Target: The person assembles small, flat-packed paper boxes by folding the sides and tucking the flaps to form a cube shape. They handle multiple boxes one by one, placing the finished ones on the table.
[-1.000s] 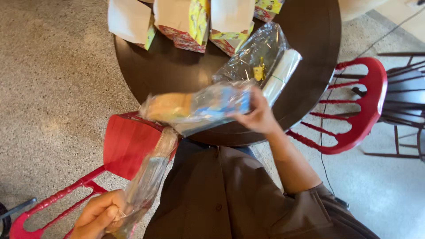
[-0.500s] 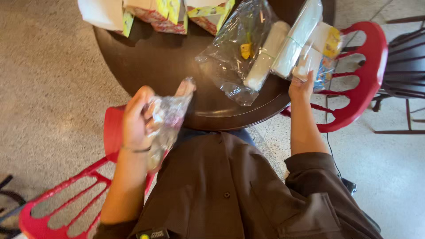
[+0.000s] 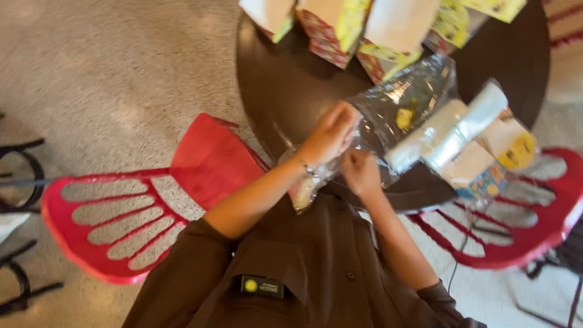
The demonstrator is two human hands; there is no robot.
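Both hands (image 3: 346,152) now on one bag (image 3: 316,179)

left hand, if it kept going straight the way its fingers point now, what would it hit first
The left hand points up and right over the round dark table. First in that line looks to be the crinkled clear plastic bag right at its fingertips, probably already touching it; depth is hard to judge from above.

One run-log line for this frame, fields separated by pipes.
left hand: grips clear plastic bag | right hand: pinches same bag | round dark table: cellophane packs, colourful boxes | red chair at left
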